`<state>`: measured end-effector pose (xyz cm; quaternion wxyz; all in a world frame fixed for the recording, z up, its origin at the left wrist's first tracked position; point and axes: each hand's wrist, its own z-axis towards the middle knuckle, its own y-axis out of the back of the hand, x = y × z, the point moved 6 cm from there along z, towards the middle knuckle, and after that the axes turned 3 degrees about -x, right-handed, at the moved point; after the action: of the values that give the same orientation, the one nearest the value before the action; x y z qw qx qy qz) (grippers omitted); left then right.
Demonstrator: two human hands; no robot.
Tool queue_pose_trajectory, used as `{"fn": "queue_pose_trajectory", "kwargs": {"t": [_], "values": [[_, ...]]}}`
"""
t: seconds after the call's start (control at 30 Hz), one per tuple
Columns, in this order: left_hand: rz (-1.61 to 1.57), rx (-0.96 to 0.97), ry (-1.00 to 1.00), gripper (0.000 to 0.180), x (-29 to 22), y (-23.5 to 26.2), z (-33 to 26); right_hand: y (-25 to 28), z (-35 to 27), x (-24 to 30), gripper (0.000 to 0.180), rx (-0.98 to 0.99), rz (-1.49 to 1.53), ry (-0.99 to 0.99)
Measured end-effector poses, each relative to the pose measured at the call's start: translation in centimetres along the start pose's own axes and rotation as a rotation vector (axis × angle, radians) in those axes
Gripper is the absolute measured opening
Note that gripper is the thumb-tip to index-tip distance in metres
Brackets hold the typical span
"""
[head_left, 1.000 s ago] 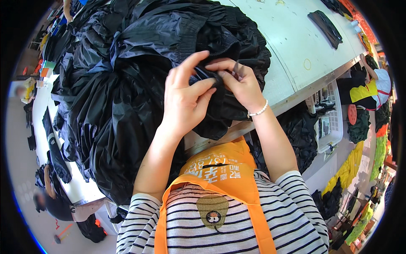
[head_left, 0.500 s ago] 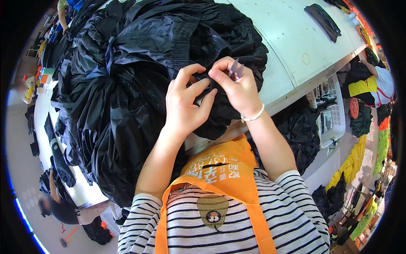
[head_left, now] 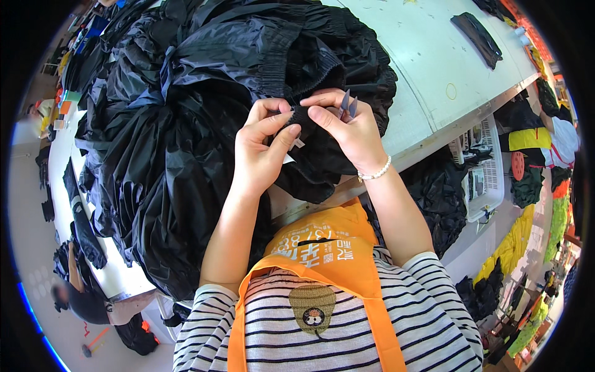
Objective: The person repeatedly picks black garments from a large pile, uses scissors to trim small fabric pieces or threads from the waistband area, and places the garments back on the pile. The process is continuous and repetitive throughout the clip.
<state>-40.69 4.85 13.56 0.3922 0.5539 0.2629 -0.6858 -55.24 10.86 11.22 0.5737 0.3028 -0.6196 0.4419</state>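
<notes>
A gathered elastic edge (head_left: 301,118) of a black garment is stretched between my two hands. My left hand (head_left: 259,149) is closed on it, thumb and fingers pinched together, with a small white label (head_left: 298,142) hanging beside the thumb. Opposite it, my right hand (head_left: 354,135) grips the edge between thumb and forefinger. Thread snips (head_left: 348,105) are tucked in that same hand, their pointed blades sticking up between the fingers. Beneath and to the left spreads a large heap of black garments (head_left: 180,192), with a ribbed elastic waistband (head_left: 271,71) just beyond my left hand.
The heap covers much of a white table (head_left: 415,99). A folded dark garment (head_left: 476,39) and a yellow rubber band (head_left: 451,92) lie on its right side. Below the table's edge stands a white plastic basket (head_left: 494,186). Other people (head_left: 87,304) are at both sides.
My hands have moved slightly apart, the left one drawing left and down. More of the elastic edge and the white label now show between them. The snips stay in my right hand.
</notes>
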Motion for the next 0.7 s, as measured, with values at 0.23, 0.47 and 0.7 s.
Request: {"fn": "queue_pose_trajectory", "kwargs": {"t": [0.23, 0.47, 0.7], "values": [[-0.101, -0.02, 0.034, 0.015, 0.7, 0.3, -0.6, 0.4, -0.7, 1.4, 0.007, -0.129, -0.103, 0.137], [-0.232, -0.024, 0.064, 0.015, 1.6, -0.1, -1.1, 0.5, -1.9, 1.6, 0.025, -0.003, -0.248, 0.189], [-0.077, -0.024, -0.005, 0.019, 0.8, -0.1, -1.2, -1.3, -1.3, 1.1, 0.011, -0.1, -0.15, 0.34]]}}
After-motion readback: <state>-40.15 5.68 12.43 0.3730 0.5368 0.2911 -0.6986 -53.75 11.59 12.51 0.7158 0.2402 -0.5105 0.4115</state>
